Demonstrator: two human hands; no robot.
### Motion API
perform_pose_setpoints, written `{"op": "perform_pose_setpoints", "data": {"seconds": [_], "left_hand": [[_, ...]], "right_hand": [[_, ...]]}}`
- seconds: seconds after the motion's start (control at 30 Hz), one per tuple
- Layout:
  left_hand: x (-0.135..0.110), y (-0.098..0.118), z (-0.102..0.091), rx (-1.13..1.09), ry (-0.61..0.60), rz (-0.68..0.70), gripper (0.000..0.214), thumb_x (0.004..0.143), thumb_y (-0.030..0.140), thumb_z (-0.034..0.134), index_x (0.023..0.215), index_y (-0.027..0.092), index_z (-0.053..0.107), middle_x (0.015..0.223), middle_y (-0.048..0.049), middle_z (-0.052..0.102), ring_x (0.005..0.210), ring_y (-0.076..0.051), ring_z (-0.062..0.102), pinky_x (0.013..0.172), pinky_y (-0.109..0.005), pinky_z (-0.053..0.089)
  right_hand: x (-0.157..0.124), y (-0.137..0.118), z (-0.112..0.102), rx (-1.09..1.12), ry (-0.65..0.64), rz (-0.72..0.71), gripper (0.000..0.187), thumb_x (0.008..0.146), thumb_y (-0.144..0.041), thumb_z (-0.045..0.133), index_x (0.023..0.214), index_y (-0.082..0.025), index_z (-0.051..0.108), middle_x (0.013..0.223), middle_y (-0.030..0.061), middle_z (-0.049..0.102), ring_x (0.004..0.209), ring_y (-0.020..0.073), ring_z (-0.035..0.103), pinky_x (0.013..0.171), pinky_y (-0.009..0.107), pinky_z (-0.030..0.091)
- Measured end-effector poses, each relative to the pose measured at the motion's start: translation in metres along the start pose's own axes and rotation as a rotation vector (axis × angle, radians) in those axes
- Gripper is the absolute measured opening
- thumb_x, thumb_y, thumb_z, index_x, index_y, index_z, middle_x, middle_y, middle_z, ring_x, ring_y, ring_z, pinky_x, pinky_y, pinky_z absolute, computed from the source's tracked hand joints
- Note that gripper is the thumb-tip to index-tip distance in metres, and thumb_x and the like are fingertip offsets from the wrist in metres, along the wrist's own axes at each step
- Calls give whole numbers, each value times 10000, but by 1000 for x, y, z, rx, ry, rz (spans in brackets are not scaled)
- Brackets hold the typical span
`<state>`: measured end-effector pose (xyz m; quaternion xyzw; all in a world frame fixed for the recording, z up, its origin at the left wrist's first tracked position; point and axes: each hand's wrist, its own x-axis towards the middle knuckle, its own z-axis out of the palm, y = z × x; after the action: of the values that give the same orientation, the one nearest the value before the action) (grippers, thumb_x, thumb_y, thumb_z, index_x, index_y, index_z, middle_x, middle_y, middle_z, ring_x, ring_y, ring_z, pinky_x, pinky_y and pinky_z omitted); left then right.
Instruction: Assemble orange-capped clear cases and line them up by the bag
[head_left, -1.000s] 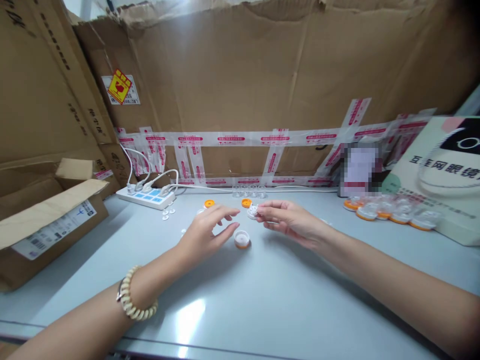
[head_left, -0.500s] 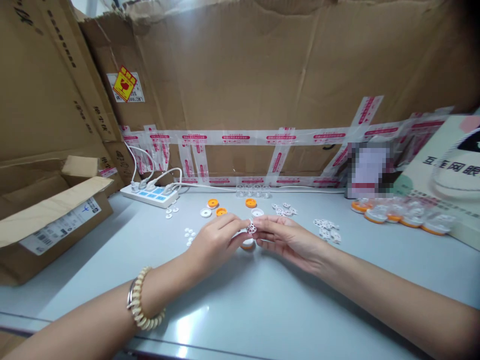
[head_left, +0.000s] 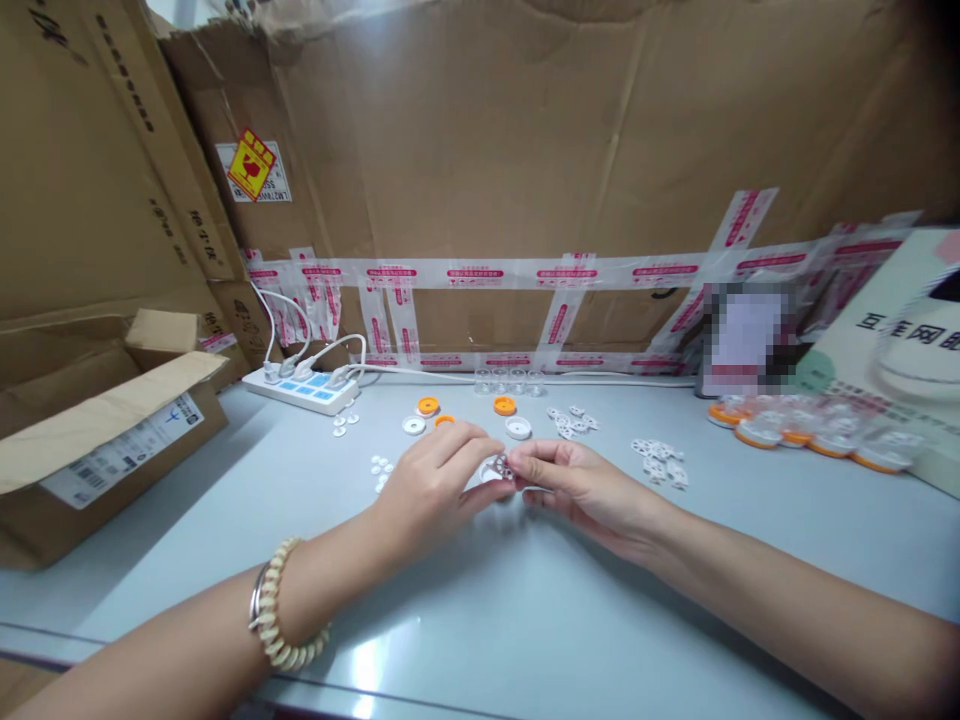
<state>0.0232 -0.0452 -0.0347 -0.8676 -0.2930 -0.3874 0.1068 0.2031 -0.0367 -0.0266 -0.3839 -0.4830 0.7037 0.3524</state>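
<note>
Between our left grip (head_left: 435, 480) and our right grip (head_left: 574, 480), above the bench (head_left: 570, 620): a small white openwork piece (head_left: 501, 466). Right grip closed on it, thumb and forefinger pinching its right side. Left grip curved around the other side, forefinger above and thumb below; whether those fingers press on the piece we cannot tell. Coiled pale bracelet (head_left: 289, 612) on our left wrist.

Just beyond the left grip we note an orange cup (head_left: 428, 406), a white cup (head_left: 414, 425) beside it, and a second orange cup (head_left: 445, 421) partly covered by the knuckles. Straight beyond the held piece, another orange cup (head_left: 505, 405), a white cup nearer to us, and a row of clear parts (head_left: 508, 381) farther back. Beyond the right grip, a loose cluster of openwork pieces (head_left: 573, 421); to its right, past the wrist, a second cluster. Small white discs (head_left: 381, 468) lie left of the left grip, others farther off by the power strip (head_left: 301, 389), which has plugs in it.

Well to the right of the right grip we see orange-and-white units with clear tops (head_left: 825, 435), touching in a bunch, before a printed panel (head_left: 855, 350). Far left, an open carton (head_left: 135, 440). Behind everything, taped cardboard (head_left: 465, 150).
</note>
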Motion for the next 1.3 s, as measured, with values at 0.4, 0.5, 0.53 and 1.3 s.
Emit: {"op": "perform_pose_setpoints", "data": {"seconds": [0.4,0.5,0.53,1.3], "left_hand": [[-1,-5,0,-141,-60,-82,130,838,151,531,950,141,596,867,-73,654,789,-164,603,701,-304,497],[0,-6,-2,-160,-45,-154,136,831,149,542,959,144,586,880,-71,640,823,-166,589,729,-311,486],[0,-6,-2,-162,-50,-176,132,830,154,545,957,148,582,871,-67,632,819,-164,584,721,-307,484],[4,-17,-11,-181,21,-316,122,815,177,570,936,167,580,845,-40,625,750,-137,570,632,-262,449]], "right_hand": [[10,-15,-20,-314,-4,-68,357,631,-523,671,694,-173,660,768,32,648,721,135,565,686,279,409],[18,-41,-66,-727,299,-288,321,623,-495,663,698,-183,643,730,30,641,719,161,557,693,291,405],[19,-50,-85,-858,387,-296,301,625,-478,656,670,-182,626,715,34,636,714,170,556,682,293,404],[22,-58,-155,-1274,192,46,250,576,-381,670,718,-175,667,697,34,666,682,186,600,616,274,431]]}}
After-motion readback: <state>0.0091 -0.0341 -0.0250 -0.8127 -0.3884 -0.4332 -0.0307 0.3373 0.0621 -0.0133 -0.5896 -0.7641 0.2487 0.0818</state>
